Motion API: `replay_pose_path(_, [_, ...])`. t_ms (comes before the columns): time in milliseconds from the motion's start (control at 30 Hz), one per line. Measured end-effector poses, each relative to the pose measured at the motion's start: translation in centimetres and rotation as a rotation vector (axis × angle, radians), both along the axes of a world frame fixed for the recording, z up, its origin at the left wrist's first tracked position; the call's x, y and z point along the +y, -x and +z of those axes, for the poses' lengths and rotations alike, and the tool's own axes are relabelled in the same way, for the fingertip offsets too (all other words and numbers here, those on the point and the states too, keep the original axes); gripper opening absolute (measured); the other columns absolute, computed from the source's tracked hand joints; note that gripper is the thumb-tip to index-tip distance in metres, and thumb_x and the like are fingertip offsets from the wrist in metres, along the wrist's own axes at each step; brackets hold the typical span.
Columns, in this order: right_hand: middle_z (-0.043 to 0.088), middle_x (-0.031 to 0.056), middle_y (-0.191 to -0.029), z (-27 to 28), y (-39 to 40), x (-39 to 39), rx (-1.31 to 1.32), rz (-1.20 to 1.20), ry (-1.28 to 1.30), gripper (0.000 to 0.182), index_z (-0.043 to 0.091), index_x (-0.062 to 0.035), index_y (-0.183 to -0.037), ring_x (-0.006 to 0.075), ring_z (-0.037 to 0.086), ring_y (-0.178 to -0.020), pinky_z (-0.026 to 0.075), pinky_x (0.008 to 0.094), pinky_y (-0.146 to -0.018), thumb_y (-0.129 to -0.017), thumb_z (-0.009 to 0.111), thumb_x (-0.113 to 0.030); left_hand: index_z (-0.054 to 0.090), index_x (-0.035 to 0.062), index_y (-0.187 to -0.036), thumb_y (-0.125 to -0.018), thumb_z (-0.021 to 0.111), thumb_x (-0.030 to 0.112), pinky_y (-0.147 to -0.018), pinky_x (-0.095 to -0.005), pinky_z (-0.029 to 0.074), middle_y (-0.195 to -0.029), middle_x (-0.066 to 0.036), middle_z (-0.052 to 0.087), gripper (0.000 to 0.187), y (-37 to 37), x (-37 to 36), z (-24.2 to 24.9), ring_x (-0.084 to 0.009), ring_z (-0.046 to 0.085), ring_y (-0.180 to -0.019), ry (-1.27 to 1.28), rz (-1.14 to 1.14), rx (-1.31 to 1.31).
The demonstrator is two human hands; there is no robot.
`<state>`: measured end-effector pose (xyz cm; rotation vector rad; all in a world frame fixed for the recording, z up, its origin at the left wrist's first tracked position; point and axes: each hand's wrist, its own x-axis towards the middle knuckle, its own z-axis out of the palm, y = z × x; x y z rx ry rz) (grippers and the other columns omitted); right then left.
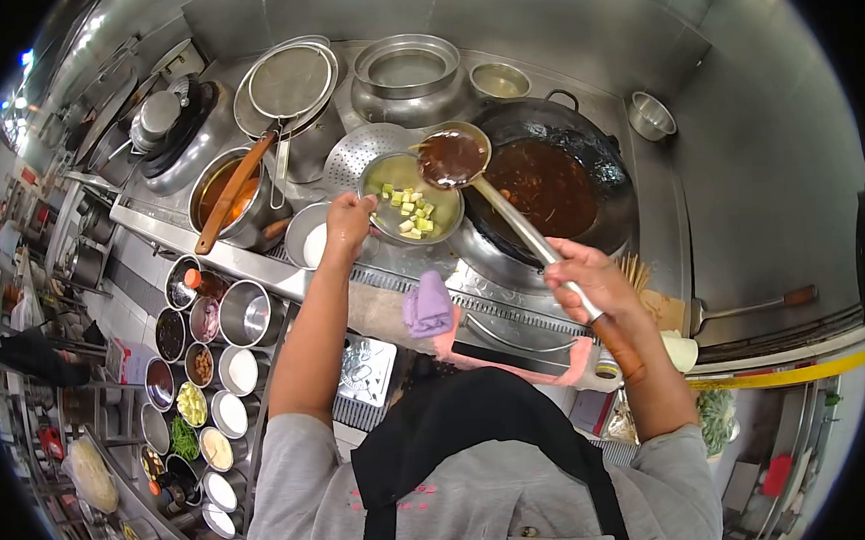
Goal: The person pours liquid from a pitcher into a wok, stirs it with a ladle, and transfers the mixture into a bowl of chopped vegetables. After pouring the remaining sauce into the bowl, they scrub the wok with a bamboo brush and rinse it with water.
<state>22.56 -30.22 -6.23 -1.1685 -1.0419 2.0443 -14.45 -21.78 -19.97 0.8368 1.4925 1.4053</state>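
Observation:
My left hand [350, 224] grips the rim of a metal bowl [447, 219] that holds green and pale cubes of chopped vegetable [409, 209]. In my right hand [587, 281] is the long handle of a ladle [522, 229], fingers wrapped round it. The ladle's cup is full of dark brown sauce and overlaps the bowl's upper right edge in this view. To its right a black wok [614, 190] sits on the stove, with the same dark sauce [545, 193] pooled in it.
Behind the bowl lie a perforated skimmer [355, 158] and a lidless steel pot [408, 95]. A pot of orange liquid [246, 196] with a wooden-handled strainer stands left. Several ingredient containers [230, 414] line the lower left. A purple cloth [429, 304] lies on the front edge.

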Motion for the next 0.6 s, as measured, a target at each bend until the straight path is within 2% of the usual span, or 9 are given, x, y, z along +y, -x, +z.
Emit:
replay_pose_path(67, [0.051, 0.001, -0.069, -1.1, 1.6, -0.6, -0.148, 0.091, -0.123, 0.055, 0.043, -0.0015, -0.142, 0.0068, 0.046, -0.047, 0.041, 0.0235, -0.037, -0.089, 0.058, -0.005, 0.05, 0.0067, -0.069, -0.087, 0.065, 0.013, -0.043, -0.0305, 0.048, -0.064, -0.005, 0.055, 0.025, 0.3, 0.1, -0.9, -0.0141, 0.053, -0.051, 0.004, 0.019, -0.008])
replay_pose_path(167, [0.053, 0.0028, -0.068, -2.5, 2.4, -1.9, -0.466, 0.199, -0.363, 0.06, 0.038, -0.0008, -0.146, 0.0075, 0.05, -0.049, 0.043, 0.0268, -0.038, -0.09, 0.058, -0.006, 0.05, 0.0066, -0.069, -0.088, 0.065, 0.013, -0.043, -0.0305, 0.049, -0.065, -0.004, 0.055, 0.025, 1.0, -0.2, -2.0, -0.0145, 0.053, -0.052, 0.035, 0.025, 0.003])
replay_pose_path(300, [0.056, 0.0044, -0.071, -3.8, 2.6, -2.7, -0.484, 0.22, -0.567, 0.062, 0.038, -0.0024, -0.147, 0.0081, 0.051, -0.048, 0.042, 0.0251, -0.038, -0.089, 0.059, -0.006, 0.05, 0.0067, -0.069, -0.088, 0.065, 0.013, -0.044, -0.031, 0.049, -0.066, -0.003, 0.052, 0.025, 2.0, -0.7, -4.8, -0.0144, 0.052, -0.052, 0.058, 0.056, 0.016])
replay_pose_path(367, [0.057, 0.0052, -0.072, -4.2, 2.6, -3.1, -0.494, 0.219, -0.664, 0.063, 0.037, -0.0032, -0.147, 0.0084, 0.051, -0.047, 0.042, 0.0243, -0.037, -0.089, 0.06, -0.005, 0.054, 0.0082, -0.076, -0.09, 0.064, 0.014, -0.047, -0.0292, 0.05, -0.071, -0.001, 0.056, 0.019, 2.5, -1.2, -6.1, -0.013, 0.056, -0.059, 0.111, 0.051, -0.018])
replay_pose_path(467, [0.057, 0.0068, -0.077, -3.8, 1.3, -2.3, -0.067, 0.078, -0.09, 0.062, 0.036, -0.0037, -0.147, 0.0085, 0.049, -0.047, 0.04, 0.0238, -0.034, -0.089, 0.059, -0.003, 0.056, 0.0089, -0.079, -0.091, 0.063, 0.015, -0.049, -0.0274, 0.05, -0.073, 0.0, 0.057, 0.015, 2.1, -2.6, -6.0, -0.0117, 0.057, -0.062, 0.155, 0.063, -0.035])
replay_pose_path(600, [0.056, 0.0063, -0.08, -4.6, -2.8, -2.2, 0.133, -0.135, 0.057, 0.064, 0.033, -0.0059, -0.148, 0.0076, 0.047, -0.048, 0.039, 0.0225, -0.034, -0.09, 0.06, -0.005, 0.055, 0.0102, -0.078, -0.09, 0.064, 0.018, -0.05, -0.0271, 0.05, -0.072, 0.002, 0.056, 0.017, 1.5, -3.6, -6.9, -0.0102, 0.055, -0.06, 0.101, 0.049, -0.058])
